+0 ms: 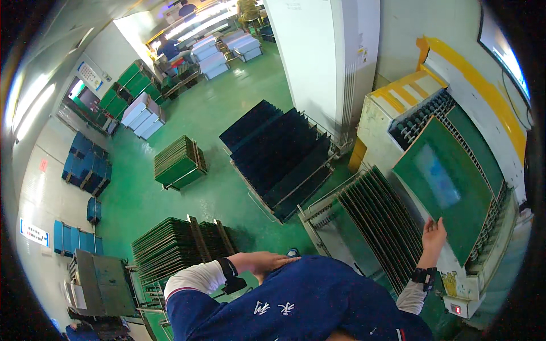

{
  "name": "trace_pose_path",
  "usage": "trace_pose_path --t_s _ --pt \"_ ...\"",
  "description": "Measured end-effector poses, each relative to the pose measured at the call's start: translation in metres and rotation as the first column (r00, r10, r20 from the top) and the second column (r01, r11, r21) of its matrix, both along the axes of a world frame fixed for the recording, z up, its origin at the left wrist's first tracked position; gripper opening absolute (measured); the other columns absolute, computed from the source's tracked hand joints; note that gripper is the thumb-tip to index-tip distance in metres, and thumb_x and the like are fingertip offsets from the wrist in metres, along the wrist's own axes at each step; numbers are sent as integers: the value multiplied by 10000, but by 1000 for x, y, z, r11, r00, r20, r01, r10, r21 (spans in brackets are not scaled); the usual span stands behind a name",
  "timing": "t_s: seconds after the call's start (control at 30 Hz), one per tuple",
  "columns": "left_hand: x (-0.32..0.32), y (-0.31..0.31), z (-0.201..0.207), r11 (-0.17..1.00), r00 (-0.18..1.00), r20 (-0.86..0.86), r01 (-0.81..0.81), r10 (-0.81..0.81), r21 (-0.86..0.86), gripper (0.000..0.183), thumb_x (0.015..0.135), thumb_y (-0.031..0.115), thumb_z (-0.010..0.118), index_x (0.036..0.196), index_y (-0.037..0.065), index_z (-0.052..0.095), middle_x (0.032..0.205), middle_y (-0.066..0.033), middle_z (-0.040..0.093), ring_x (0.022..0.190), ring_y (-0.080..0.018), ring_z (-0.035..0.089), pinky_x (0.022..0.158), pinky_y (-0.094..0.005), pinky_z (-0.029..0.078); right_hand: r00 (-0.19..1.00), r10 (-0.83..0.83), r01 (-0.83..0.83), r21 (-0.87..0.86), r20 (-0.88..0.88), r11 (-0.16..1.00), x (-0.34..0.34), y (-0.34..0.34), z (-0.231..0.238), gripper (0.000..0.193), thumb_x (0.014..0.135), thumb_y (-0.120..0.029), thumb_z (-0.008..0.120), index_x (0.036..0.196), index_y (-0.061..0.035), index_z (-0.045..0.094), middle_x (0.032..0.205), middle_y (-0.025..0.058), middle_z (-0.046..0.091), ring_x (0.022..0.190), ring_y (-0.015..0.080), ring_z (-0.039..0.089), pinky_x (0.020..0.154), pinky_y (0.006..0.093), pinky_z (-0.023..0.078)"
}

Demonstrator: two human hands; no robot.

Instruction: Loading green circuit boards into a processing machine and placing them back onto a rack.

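On the right, a large glossy green panel [446, 184] lies at a slant over the rollers of a conveyor machine. My right hand [434, 234] is at the panel's near left edge, fingers closed on its rim. A pale reflection shines on the panel's face. My left hand [264, 263] rests against the front of my dark blue shirt, its fingers stretched out and holding nothing. Beside my right forearm stands a rack of upright green panels [378, 219] with brown edges.
Ahead, a wheeled rack holds dark blue panels [276, 153]. Two more stacks of green panels [179, 162] [170, 250] stand at the left. A white cabinet [310, 51] rises behind the machine [378, 113]. Blue boxes [85, 165] line the left wall. People work at lit benches far off.
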State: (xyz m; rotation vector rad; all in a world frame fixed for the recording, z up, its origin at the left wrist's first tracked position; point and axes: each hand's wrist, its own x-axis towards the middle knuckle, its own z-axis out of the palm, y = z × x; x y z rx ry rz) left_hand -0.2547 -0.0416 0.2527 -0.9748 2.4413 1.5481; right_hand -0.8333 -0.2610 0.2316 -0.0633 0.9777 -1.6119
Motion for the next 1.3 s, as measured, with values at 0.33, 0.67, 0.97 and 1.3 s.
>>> trace_pose_path --t_s 0.33,0.67,0.97,1.3 --pt "-2 4 1 1000 1000 -7 -12 12 -6 1634 297 269 988 1570 152 -29 1498 -192 370 1325 -409 432 1092 -463 412 1000 6 -6 -8 -4 1000 -11 -4 -9 332 937 -207 669 1178 -8 557 1083 103 584 1003 232 577 859 336 524" --pt "-3 12 -3 999 999 -21 -39 39 -5 1632 300 248 990 1574 178 -29 1500 -180 376 1351 -409 410 1105 -471 399 999 35 -35 5 -22 999 -8 -4 4 299 914 -222 680 1078 10 588 1015 124 635 965 224 617 863 343 531" --pt "1 18 1 998 997 -50 -55 53 -28 1621 302 237 982 1574 162 -20 1481 -199 395 1330 -424 427 1093 -470 409 988 136 -133 50 -67 990 -16 -10 3 355 889 -304 724 1067 -30 585 987 63 644 891 184 624 764 317 530" --pt "13 25 -16 997 999 -32 -17 14 -70 1552 387 266 972 1571 145 -24 1452 -220 418 1299 -431 456 1087 -471 407 690 399 -383 163 -604 909 99 51 48 333 959 -371 620 1000 -44 670 904 60 697 772 144 656 687 279 527"
